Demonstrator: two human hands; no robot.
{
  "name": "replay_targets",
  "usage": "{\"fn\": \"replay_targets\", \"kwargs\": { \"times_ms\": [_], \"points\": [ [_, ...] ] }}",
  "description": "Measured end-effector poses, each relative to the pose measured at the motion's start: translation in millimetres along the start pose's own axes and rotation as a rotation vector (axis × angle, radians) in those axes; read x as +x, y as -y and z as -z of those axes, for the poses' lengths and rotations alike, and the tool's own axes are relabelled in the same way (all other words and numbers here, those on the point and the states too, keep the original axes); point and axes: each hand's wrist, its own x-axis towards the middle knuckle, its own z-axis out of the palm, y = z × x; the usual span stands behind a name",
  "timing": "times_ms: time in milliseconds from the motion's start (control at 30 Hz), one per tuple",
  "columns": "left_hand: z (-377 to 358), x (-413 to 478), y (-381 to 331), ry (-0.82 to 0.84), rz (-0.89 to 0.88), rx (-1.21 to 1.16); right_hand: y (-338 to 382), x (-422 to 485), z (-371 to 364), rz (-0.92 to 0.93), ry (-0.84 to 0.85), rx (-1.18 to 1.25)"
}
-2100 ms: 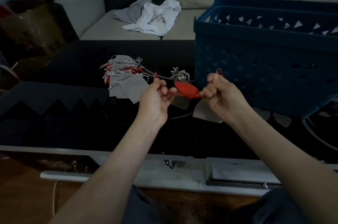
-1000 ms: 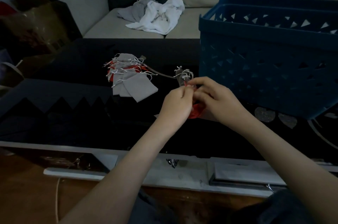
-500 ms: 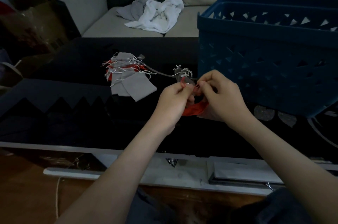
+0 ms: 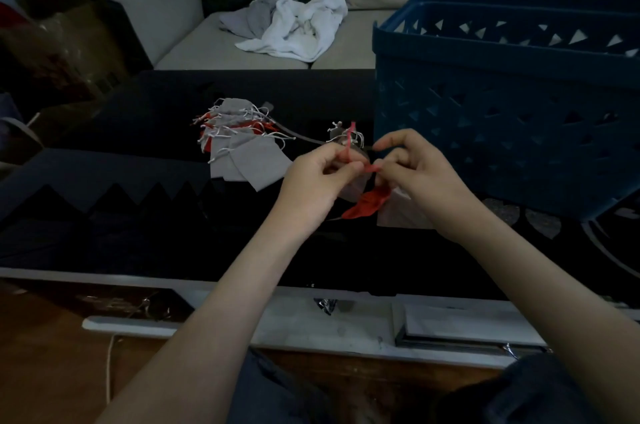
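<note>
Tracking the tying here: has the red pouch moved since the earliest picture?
Yes. The red pouch has dropped: earlier level with the blue basket's lower wall, it now hangs lower, about level with the basket's base.

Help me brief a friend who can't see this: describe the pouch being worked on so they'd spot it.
Find the blue basket on the black table. Just left of it, the left hand and right hand pinch a red drawstring. The red pouch hangs below them; the pouches beside it are grey and unheld.
</note>
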Motion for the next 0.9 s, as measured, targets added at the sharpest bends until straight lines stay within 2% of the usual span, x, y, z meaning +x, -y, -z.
{"fn": "replay_targets", "kwargs": {
  "times_ms": [133,200,267,367,667,800,900],
  "points": [
    [-1.3,-2.7,4.5,-0.157,-0.299,0.527,4.2,-2.6,-3.3,-0.027,0.006,0.094],
    [-2.1,-3.3,3.6,-0.231,-0.342,0.594,6.5,-3.3,-4.3,-0.071,0.018,0.2],
    [-3.0,-3.7,2.2,-0.279,-0.353,0.597,6.6,-3.0,-4.7,-0.115,0.054,0.248],
    [-4.6,-4.6,2.4,-0.28,-0.402,0.599,2.9,-2.7,-4.6,-0.144,0.14,0.166],
    [-5.9,-6.6,2.5,-0.271,-0.428,0.531,-2.4,-2.1,-10.0,-0.167,0.168,0.113],
    [-4.1,-5.9,1.3,-0.234,-0.379,0.393,-3.1,-1.9,-9.0,-0.157,0.113,0.068],
    [-3.0,-5.3,1.4,-0.208,-0.306,0.27,-1.9,0.1,-7.6,-0.166,0.046,0.244]
  ]
}}
